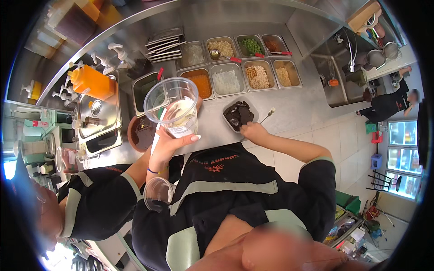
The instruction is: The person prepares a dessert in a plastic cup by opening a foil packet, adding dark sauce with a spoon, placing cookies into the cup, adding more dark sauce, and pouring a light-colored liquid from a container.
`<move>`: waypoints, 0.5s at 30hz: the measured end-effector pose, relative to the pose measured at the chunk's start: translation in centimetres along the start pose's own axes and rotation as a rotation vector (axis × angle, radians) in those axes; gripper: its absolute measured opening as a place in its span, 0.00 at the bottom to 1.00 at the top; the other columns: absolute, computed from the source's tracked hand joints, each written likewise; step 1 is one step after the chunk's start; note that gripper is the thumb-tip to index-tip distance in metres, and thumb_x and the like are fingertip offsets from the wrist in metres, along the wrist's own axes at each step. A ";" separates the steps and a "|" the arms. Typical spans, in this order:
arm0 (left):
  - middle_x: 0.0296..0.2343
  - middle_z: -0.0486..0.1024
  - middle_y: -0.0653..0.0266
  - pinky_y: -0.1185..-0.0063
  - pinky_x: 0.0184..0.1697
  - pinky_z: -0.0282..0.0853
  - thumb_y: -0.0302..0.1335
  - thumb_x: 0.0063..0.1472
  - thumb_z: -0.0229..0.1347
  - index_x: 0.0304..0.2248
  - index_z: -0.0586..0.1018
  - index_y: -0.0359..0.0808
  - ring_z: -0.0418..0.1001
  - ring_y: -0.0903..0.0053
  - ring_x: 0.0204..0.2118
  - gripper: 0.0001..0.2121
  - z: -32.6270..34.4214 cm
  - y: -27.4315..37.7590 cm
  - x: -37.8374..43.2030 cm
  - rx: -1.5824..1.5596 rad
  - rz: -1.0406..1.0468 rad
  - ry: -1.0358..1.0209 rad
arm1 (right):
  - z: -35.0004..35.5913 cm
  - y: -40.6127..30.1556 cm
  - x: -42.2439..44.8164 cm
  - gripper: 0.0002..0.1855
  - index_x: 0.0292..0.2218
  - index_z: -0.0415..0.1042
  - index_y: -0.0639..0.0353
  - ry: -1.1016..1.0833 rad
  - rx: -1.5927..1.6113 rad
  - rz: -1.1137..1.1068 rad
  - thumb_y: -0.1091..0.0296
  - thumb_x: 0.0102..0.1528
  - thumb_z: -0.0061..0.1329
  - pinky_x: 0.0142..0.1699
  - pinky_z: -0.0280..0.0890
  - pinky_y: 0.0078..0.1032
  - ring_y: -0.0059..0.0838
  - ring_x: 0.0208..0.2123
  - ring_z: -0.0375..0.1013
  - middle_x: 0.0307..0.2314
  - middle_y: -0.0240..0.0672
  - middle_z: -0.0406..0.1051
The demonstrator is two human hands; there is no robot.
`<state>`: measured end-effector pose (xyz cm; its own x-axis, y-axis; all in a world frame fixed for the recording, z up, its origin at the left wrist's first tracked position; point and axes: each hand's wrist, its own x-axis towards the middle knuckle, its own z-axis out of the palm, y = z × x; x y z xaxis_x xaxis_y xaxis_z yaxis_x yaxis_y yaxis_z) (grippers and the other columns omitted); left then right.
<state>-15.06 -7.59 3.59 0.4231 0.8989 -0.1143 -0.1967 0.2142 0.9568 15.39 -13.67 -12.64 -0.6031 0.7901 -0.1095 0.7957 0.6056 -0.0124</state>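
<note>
My left hand [171,140] grips a clear plastic cup [181,123] above the counter, thumb across its front. Something pale shows low in the cup, which bears printing. A white strip [155,142] shows beside that hand. My right hand [256,132] is at the near rim of a square container [226,122] filled with dark brown, flat, cookie-like pieces [239,113]. Its fingers are curled at the pieces; whether they pinch one is hidden. A metal spoon [269,113] lies next to this hand. Another clear cup [157,194] shows near my left forearm; its support is unclear.
Steel pans of toppings, including white cubes [225,81], orange pieces [200,84] and green ones [250,47], line the counter [213,125]. A brown bowl [134,135] and an orange squeeze bottle [93,83] stand left. A co-worker's arm [135,171] reaches in close. The sink [334,84] is right.
</note>
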 end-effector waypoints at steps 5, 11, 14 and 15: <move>0.46 0.67 0.63 0.78 0.53 0.58 0.23 0.39 0.68 0.54 0.59 0.30 0.64 0.77 0.49 0.42 0.4 -0.7 1.0 0.035 -0.013 0.002 | -6.3 1.7 -0.6 0.11 0.36 0.73 0.62 0.551 0.522 0.110 0.67 0.55 0.42 0.26 0.64 0.28 0.30 0.21 0.68 0.20 0.34 0.67; 0.48 0.65 0.61 0.79 0.53 0.58 0.24 0.42 0.68 0.54 0.60 0.28 0.63 0.79 0.50 0.40 0.8 -1.9 2.7 0.056 -0.071 -0.071 | -9.8 4.9 -3.4 0.21 0.35 0.70 0.65 0.917 0.861 0.729 0.58 0.63 0.30 0.23 0.58 0.21 0.19 0.20 0.65 0.17 0.31 0.66; 0.52 0.63 0.59 0.77 0.57 0.55 0.24 0.40 0.67 0.53 0.63 0.30 0.60 0.74 0.55 0.39 -0.5 -3.1 3.6 0.353 -0.094 -0.143 | -9.0 4.8 -4.0 0.19 0.32 0.69 0.64 0.790 1.336 0.918 0.60 0.63 0.30 0.22 0.58 0.18 0.16 0.18 0.63 0.18 0.29 0.67; 0.52 0.63 0.59 0.77 0.58 0.54 0.24 0.39 0.67 0.53 0.64 0.31 0.59 0.71 0.56 0.39 -0.8 -3.4 3.8 0.505 -0.048 -0.160 | -8.4 4.4 -4.0 0.16 0.32 0.69 0.63 0.775 1.265 0.910 0.62 0.63 0.33 0.22 0.58 0.19 0.18 0.18 0.64 0.18 0.30 0.68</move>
<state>-13.49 -4.55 -0.35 0.5589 0.8142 -0.1570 0.2597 0.0079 0.9656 20.83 -13.31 -3.91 0.4410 0.8951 -0.0653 0.1890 -0.1637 -0.9682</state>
